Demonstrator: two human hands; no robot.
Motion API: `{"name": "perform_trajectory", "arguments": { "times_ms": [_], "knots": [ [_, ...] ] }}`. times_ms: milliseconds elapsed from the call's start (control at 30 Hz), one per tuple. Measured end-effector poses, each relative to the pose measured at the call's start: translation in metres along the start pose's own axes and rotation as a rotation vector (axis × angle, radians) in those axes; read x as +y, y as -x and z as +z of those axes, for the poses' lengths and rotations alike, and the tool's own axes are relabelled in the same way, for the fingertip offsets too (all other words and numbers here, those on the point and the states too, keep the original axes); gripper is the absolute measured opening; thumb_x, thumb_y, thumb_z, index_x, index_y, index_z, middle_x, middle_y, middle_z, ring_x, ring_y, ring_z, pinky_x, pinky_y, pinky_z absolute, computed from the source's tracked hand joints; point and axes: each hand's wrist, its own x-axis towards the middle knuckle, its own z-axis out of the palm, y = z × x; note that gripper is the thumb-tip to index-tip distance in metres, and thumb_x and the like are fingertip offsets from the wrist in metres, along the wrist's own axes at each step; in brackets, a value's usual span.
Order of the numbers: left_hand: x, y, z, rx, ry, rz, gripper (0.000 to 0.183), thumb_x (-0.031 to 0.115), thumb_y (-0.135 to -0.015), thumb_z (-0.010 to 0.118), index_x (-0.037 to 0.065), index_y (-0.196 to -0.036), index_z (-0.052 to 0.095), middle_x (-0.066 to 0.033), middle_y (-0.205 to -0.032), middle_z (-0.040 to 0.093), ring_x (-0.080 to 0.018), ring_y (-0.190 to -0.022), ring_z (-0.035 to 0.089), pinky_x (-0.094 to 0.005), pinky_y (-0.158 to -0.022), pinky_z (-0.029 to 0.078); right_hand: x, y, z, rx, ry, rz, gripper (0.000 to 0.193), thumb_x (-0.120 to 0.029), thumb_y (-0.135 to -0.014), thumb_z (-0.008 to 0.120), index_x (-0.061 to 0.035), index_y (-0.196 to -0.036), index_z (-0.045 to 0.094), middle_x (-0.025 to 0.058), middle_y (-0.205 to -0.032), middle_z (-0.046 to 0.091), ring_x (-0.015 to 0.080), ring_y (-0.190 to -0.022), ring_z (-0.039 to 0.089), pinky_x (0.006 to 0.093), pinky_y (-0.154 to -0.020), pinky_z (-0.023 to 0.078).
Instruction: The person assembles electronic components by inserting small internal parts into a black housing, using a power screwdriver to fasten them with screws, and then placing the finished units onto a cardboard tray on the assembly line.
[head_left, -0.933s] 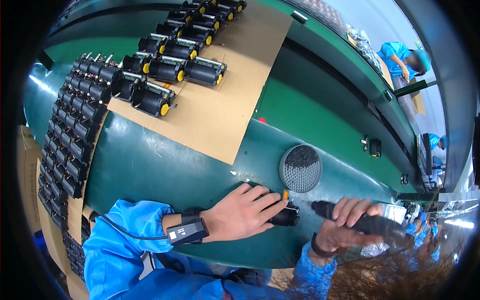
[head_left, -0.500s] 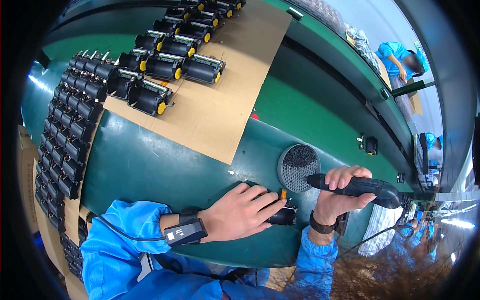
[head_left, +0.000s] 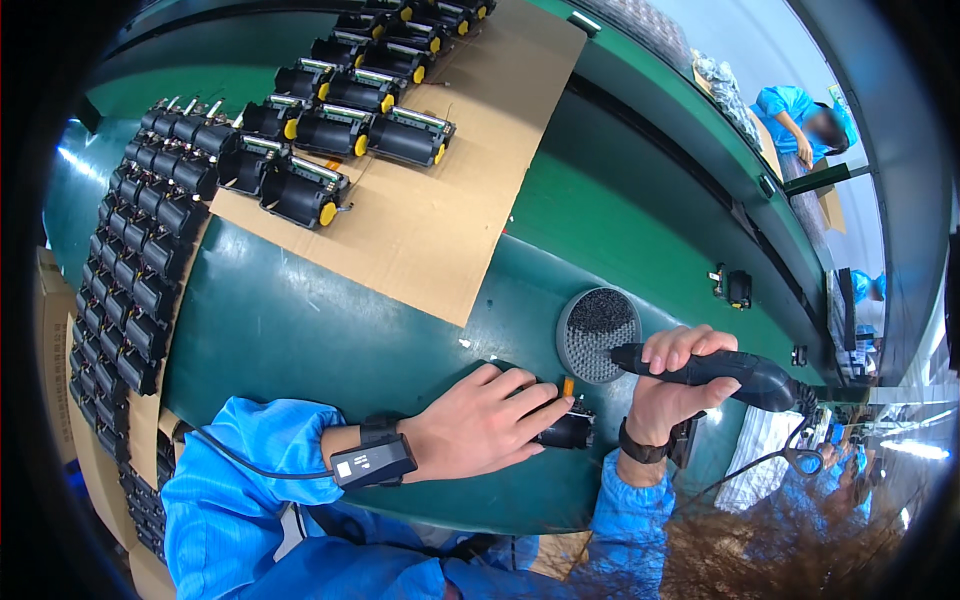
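My right hand (head_left: 668, 400) is wrapped around a black electric screwdriver (head_left: 745, 377), held almost level. The driver's tip is at the edge of a round grey screw tray (head_left: 563, 350); small dark screws cover its far part, and rows of holes show in its near part. My left hand (head_left: 478, 422) is bent over a small black housing (head_left: 570, 432) on the table, its fingertips against the housing's left side. An orange tab (head_left: 568, 387) sticks up from the housing. My fingers hide part of it.
Rows of black housings with yellow caps (head_left: 328, 214) stand on a cardboard sheet (head_left: 440, 270) at the far left. More black housings (head_left: 140, 315) are packed along the left edge. A single unit (head_left: 738, 289) lies at the right. A co-worker (head_left: 795, 120) sits beyond the bench.
The rear of the screwdriver has dipped slightly and shifted a little left, with its coiled cord now showing. My left hand has stayed on the housing.
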Motion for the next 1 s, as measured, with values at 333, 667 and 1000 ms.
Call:
{"name": "perform_trajectory", "arguments": {
  "times_ms": [333, 667, 1000],
  "knots": [
    [-0.001, 0.002, 0.001, 0.049, 0.037, 0.014, 0.06, 0.037, -0.096, 0.07, 0.007, -0.146, 0.056, -0.0082, -0.136, 0.06, -0.0249, -0.119, 0.056, -0.0422, -0.101, 0.042, -0.038, 0.005, 0.0, 0.085, -0.249, -0.146, 0.066, -0.075, -0.096, 0.056, -0.0099, -0.104, 0.051, -0.0001, -0.07, 0.05, 0.0115, -0.051, 0.048, 0.0273, -0.045, 0.039],
    [-0.003, 0.001, 0.0, 0.024, 0.083, -0.022, 0.067, 0.039, -0.093, 0.073, 0.003, -0.146, 0.053, -0.0092, -0.135, 0.058, -0.0269, -0.125, 0.052, -0.0427, -0.105, 0.041, -0.047, 0.057, 0.023, -0.165, -0.33, -0.14, 0.061, -0.065, -0.099, 0.061, -0.0063, -0.101, 0.048, 0.0067, -0.071, 0.056, 0.0177, -0.053, 0.057, 0.032, -0.044, 0.05],
    [-0.005, 0.001, 0.002, 0.029, 0.117, -0.046, 0.064, 0.04, -0.091, 0.075, 0.003, -0.14, 0.057, -0.0092, -0.133, 0.058, -0.0273, -0.126, 0.052, -0.0427, -0.105, 0.041, -0.038, 0.063, 0.03, -0.13, -0.249, -0.107, 0.065, -0.069, -0.095, 0.063, -0.0064, -0.102, 0.047, 0.0053, -0.071, 0.056, 0.0164, -0.053, 0.056, 0.0316, -0.044, 0.049]
  ]
}}
